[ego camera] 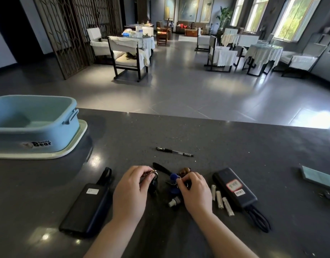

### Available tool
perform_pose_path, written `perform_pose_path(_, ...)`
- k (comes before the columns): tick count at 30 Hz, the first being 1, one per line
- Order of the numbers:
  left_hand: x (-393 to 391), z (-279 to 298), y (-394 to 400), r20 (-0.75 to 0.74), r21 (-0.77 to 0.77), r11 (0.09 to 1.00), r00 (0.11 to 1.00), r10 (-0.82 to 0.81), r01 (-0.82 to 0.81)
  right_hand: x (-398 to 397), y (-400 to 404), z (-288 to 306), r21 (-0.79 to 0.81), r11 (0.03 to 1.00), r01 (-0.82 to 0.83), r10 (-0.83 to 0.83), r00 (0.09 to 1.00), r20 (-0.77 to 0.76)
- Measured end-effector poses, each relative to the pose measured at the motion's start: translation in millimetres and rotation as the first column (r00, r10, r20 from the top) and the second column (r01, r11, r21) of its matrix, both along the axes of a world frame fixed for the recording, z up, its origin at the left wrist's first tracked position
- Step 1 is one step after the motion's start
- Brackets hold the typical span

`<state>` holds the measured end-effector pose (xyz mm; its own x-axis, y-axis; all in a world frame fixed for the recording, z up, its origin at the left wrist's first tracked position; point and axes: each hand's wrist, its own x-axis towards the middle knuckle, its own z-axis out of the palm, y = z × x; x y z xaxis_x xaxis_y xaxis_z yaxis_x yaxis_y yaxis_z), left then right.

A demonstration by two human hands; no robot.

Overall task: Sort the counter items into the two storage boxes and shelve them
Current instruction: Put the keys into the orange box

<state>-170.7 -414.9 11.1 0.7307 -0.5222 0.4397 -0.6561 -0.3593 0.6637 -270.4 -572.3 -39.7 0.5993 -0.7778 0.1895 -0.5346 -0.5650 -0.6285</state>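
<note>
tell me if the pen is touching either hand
Apart. The head view shows bare counter between the pen and both the left hand and right hand.

Bare counter beyond pen; power banks flanking.

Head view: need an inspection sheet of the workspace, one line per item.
Surface: dark speckled stone counter, glossy, with light reflections.
Job's things: open light-blue plastic storage box at far left, standing on a pale lid or tray; nothing seen inside it. Black pen; two black power banks, left and right; three small white cylinders; key bunches with a blue fob.
Clutter: greenish flat object at right edge, unidentified.
Grippers: left hand pinches a key ring; right hand grips the other bunch.
Cables: black loop straps on both power banks.
Surroundings: dining hall, white-covered chairs, round tables, windows on the right.
</note>
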Motion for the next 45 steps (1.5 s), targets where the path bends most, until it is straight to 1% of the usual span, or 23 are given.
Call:
perform_pose_path(2,-0.5,0.1,0.8,-0.006,0.007,1.0,1.0,-0.001,0.001,1.0,-1.6,3.6,-0.005,1.0,-0.014,0.014,1.0,-0.012)
perform_pose_path(7,1.1,13.6,4.7,-0.002,-0.047,0.999,1.0,0.021,-0.021,2.6,-8.9,30.6,0.001,0.999,-0.037,0.037,0.998,0.047)
perform_pose_path(9,1.0,23.1,8.7,-0.006,-0.081,0.996,0.999,0.033,-0.033,-0.1,-10.7,52.0,0.01,0.999,-0.035,0.034,0.994,0.102)
perform_pose_path(11,0.1,33.7,14.3,0.024,-0.107,0.994,0.999,0.039,-0.037,-5.7,-9.7,77.5,0.004,1.0,-0.03,0.029,0.984,0.177)
perform_pose_path(15,-7.5,56.4,29.8,0.064,-0.137,0.989,0.996,0.056,-0.046,-24.5,2.3,129.7,-0.08,0.997,-0.024,0.045,0.959,0.281)
perform_pose_path(17,-13.9,66.5,40.4,0.082,-0.142,0.988,0.994,0.067,-0.055,-34.8,11.7,150.6,-0.118,0.993,-0.025,0.061,0.949,0.309)
perform_pose_path(20,-21.2,77.9,59.4,0.059,-0.16,0.985,0.996,0.067,-0.057,-44.5,30.0,166.6,-0.131,0.99,-0.059,0.092,0.961,0.261)
perform_pose_path(24,-24.2,83.0,95.2,0.025,-0.137,0.985,0.994,0.11,-0.106,-43.4,64.2,155.9,-0.073,0.986,-0.151,0.161,0.972,0.172)
perform_pose_path(27,-23.5,81.1,131.7,-0.006,-0.088,0.983,0.986,0.164,-0.164,-32.1,97.8,137.1,-0.015,0.974,-0.228,0.228,0.966,0.122)
perform_pose_path(30,-16.3,79.8,175.2,-0.02,-0.039,0.975,0.976,0.218,-0.219,-13.2,137.2,127.2,0.001,0.958,-0.286,0.285,0.954,0.095)
perform_pose_path(36,15.0,72.9,295.8,-0.044,-0.015,0.93,0.929,0.366,-0.367,34.4,240.9,132.2,-0.029,0.92,-0.392,0.393,0.912,0.118)
perform_pose_path(39,32.9,68.6,366.8,-0.04,0.011,0.915,0.914,0.403,-0.403,59.0,304.3,133.6,-0.032,0.902,-0.431,0.432,0.893,0.124)
perform_pose_path(42,50.9,67.8,442.4,-0.033,0.067,0.907,0.908,0.418,-0.415,83.1,371.3,129.4,0.007,0.904,-0.427,0.42,0.892,0.169)
perform_pose_path(45,71.3,66.5,512.7,-0.029,0.115,0.89,0.894,0.446,-0.441,112.6,434.3,123.0,0.08,0.891,-0.447,0.424,0.882,0.207)
